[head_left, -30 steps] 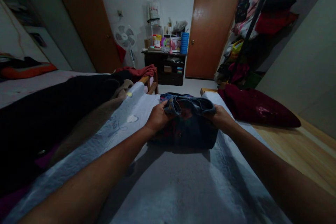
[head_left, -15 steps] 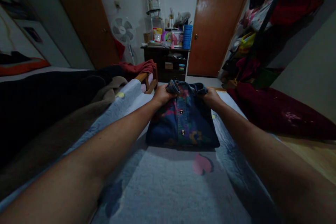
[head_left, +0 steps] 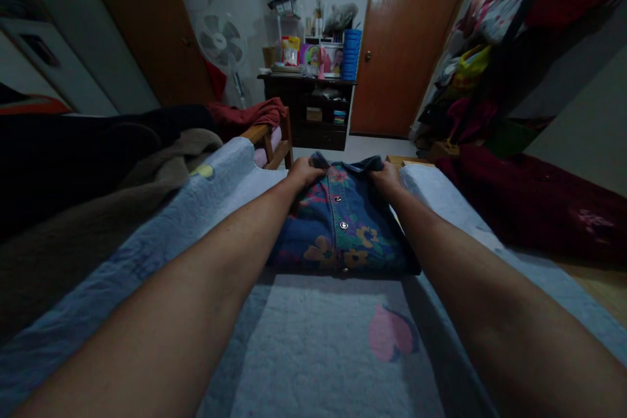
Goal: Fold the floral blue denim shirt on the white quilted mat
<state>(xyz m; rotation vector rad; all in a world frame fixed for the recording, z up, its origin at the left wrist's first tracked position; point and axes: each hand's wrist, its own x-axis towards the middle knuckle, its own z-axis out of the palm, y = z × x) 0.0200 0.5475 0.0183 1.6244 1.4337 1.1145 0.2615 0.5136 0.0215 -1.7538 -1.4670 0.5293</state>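
Observation:
A folded denim shirt (head_left: 353, 228), dark blue with printed flowers and metal buttons down its front, is in front of me over the bed. My left hand (head_left: 306, 172) grips the left side of its collar, fingers closed around the cloth. On the other side, my right hand (head_left: 386, 177) pinches the right end of the collar. The collar is spread between both hands, and its far side is out of sight. Beneath the shirt lies a pale blue quilt (head_left: 318, 346) with a pink heart-shaped print.
Dark and brown blankets (head_left: 161, 170) are heaped at left. A maroon cloth bundle (head_left: 539, 202) lies at right. Past the bed's wooden frame (head_left: 281, 150) stand a dark cabinet (head_left: 298, 98), a white fan (head_left: 220, 40) and a brown door (head_left: 406, 46). Clothes (head_left: 494, 19) hang at right.
Both hands still hold the collar, which is now flatter and stretched wider. The shirt's front has tilted to show more flowers and sits slightly nearer. The camera view has shifted a little.

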